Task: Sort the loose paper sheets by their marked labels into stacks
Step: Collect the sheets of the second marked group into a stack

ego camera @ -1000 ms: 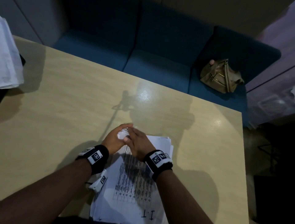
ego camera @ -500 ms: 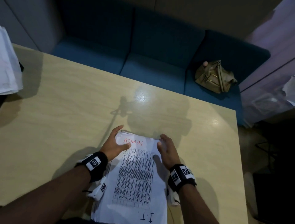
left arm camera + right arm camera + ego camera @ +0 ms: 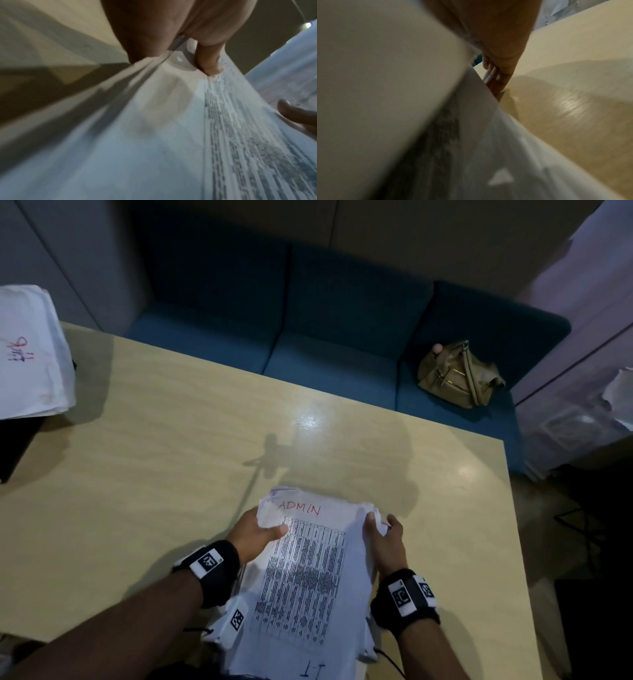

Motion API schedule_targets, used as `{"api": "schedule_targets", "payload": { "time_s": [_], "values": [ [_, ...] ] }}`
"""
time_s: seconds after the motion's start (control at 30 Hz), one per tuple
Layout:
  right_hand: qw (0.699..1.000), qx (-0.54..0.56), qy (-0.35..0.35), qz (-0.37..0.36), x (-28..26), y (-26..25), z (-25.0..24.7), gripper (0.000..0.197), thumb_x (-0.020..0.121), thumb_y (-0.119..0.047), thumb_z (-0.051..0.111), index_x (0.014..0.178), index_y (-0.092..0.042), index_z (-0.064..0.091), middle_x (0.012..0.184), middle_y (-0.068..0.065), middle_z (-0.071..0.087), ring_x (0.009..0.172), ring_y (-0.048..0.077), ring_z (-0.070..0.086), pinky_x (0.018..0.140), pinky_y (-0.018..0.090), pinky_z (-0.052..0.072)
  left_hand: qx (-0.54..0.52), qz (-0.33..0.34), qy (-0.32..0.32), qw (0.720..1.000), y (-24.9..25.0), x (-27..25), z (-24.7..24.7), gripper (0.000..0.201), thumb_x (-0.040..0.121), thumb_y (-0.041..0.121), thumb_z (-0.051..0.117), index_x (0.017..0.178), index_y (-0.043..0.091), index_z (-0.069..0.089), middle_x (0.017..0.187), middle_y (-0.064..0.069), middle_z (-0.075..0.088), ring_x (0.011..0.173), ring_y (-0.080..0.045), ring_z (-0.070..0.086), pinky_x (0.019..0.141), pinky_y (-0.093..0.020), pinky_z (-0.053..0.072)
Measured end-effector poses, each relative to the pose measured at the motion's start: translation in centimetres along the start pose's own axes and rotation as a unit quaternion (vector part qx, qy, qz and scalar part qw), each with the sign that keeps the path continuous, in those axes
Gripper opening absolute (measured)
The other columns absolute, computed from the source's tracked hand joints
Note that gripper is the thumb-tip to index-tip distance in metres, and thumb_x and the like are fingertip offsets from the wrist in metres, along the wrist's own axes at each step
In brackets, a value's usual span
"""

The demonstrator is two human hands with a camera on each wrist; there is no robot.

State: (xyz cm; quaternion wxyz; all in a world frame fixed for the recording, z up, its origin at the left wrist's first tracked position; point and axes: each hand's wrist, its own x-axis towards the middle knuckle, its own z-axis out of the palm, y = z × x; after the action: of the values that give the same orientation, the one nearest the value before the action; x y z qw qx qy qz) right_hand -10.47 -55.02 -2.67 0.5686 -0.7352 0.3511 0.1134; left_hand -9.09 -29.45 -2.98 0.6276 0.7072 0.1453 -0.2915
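The sheet marked ADMIN (image 3: 308,556) sits low in the centre of the head view, on top of the loose pile (image 3: 368,642) near the front edge of the wooden table (image 3: 171,440); both hands hold it by its far corners, most likely so that this one leaf can be lifted free of the pile without dragging its neighbours. The left hand (image 3: 255,537) pinches the upper left corner, thumb lying across the printed face and fingers hidden beneath; the left wrist view shows the same thumb (image 3: 208,63) pressed on the paper and the sheet's edge raised off the ones below. The right hand (image 3: 385,539) grips the upper right corner, where the paper bunches and crumples under the thumb; in the right wrist view its fingers (image 3: 494,79) reach under the lifted edge, though how tightly they close I cannot tell.

The sheet is white, thin and limp, bowing between the two grips; it carries a dense black table of rows and columns, with ADMIN in red handwriting above it; a sheet beneath shows "I.T" in dark ink at the bottom of the frame. A second stack (image 3: 30,354), marked in red and blue, lies at the far left of the frame, so the label presumably decides where this leaf goes.
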Motion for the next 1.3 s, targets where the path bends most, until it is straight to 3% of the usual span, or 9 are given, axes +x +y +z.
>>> {"api": "schedule_targets", "payload": {
  "time_s": [0.13,0.27,0.5,0.7,0.83,0.93,1.0,1.07,1.3],
  "values": [
    [0.989,0.067,-0.081,-0.101,-2.4,-2.3,0.4,0.102,0.056,-0.076,0.068,0.140,-0.027,0.039,0.140,-0.007,0.048,0.129,0.018,0.046,0.095,0.030,0.040,-0.066,0.027,0.013,0.997,1.6,-1.5,-0.7,0.063,0.063,0.043,0.084,0.119,0.025,0.062,0.116,0.005,0.070,0.110,-0.015,0.063,0.104,-0.045,0.043],
    [0.965,0.029,-0.054,-0.256,-5.2,-8.2,1.1,0.047,0.073,-0.031,0.080,0.115,-0.036,0.059,0.109,-0.021,0.065,0.104,0.002,0.063,0.083,0.014,0.047,-0.091,0.124,0.048,0.987,5.4,-3.9,-1.9,0.053,0.064,0.039,0.084,0.112,0.033,0.065,0.110,0.006,0.071,0.110,-0.020,0.062,0.098,-0.041,0.048],
    [0.875,-0.005,0.058,-0.480,-11.2,-15.1,2.0,0.021,0.080,-0.025,0.073,0.093,-0.011,0.065,0.077,-0.026,0.055,0.080,-0.026,0.049,0.067,-0.003,0.035,-0.269,0.316,0.078,0.907,13.2,-10.1,-3.5,0.034,0.072,0.002,0.070,0.096,0.026,0.074,0.091,0.017,0.074,0.088,0.001,0.068,0.080,-0.015,0.053],
    [0.916,0.056,-0.003,-0.397,-11.0,-13.0,4.4,0.042,0.052,-0.042,0.074,0.083,-0.030,0.048,0.081,-0.015,0.054,0.071,-0.019,0.052,0.057,0.001,0.038,-0.247,0.271,-0.013,0.930,11.7,-11.0,-4.0,0.056,0.094,0.006,0.034,0.073,0.032,0.080,0.087,0.011,0.076,0.080,-0.004,0.072,0.065,-0.020,0.057],
    [0.930,0.049,-0.038,-0.364,-8.8,-12.9,4.8,0.051,0.059,-0.023,0.081,0.103,-0.012,0.057,0.090,-0.016,0.059,0.074,-0.020,0.055,0.059,0.000,0.039,-0.301,0.316,0.007,0.900,9.9,-9.5,-5.4,0.066,0.086,-0.013,0.055,0.110,0.048,0.065,0.125,-0.001,0.061,0.109,-0.011,0.064,0.083,-0.025,0.056],
    [0.936,0.012,-0.052,-0.349,-7.5,-13.6,5.8,0.039,0.071,-0.017,0.081,0.104,-0.027,0.062,0.092,-0.019,0.062,0.084,-0.008,0.063,0.069,0.010,0.046,-0.323,0.292,0.026,0.900,10.3,-8.2,-5.3,0.056,0.086,-0.010,0.059,0.095,0.043,0.075,0.112,0.013,0.069,0.089,0.004,0.067,0.075,-0.012,0.053],
    [0.940,-0.026,-0.032,-0.339,-7.3,-13.8,6.7,0.031,0.069,-0.033,0.076,0.096,-0.030,0.063,0.085,-0.017,0.063,0.087,0.014,0.065,0.065,0.015,0.045,-0.429,0.232,-0.030,0.872,11.7,-8.2,-5.0,0.020,0.059,0.020,0.089,0.077,0.023,0.081,0.090,0.006,0.073,0.066,-0.001,0.068,0.063,-0.013,0.054],
    [0.947,0.005,-0.012,-0.322,-7.5,-14.0,7.1,0.033,0.066,-0.037,0.070,0.097,-0.029,0.062,0.082,-0.018,0.063,0.080,0.011,0.062,0.061,0.011,0.043,-0.458,0.222,-0.044,0.859,11.7,-7.9,-4.8,0.046,0.029,0.032,0.094,0.070,0.015,0.080,0.074,0.005,0.073,0.061,-0.004,0.067,0.061,-0.014,0.054],
    [0.968,0.001,-0.054,-0.247,-6.7,-11.2,7.3,0.033,0.075,-0.010,0.079,0.104,-0.013,0.062,0.087,-0.008,0.065,0.076,0.004,0.062,0.062,0.009,0.047,-0.417,0.122,0.100,0.895,6.7,-6.9,-5.1,0.015,0.084,-0.003,0.060,0.094,0.008,0.064,0.075,0.017,0.067,0.066,0.007,0.062,0.070,-0.009,0.046]
  ]
}}
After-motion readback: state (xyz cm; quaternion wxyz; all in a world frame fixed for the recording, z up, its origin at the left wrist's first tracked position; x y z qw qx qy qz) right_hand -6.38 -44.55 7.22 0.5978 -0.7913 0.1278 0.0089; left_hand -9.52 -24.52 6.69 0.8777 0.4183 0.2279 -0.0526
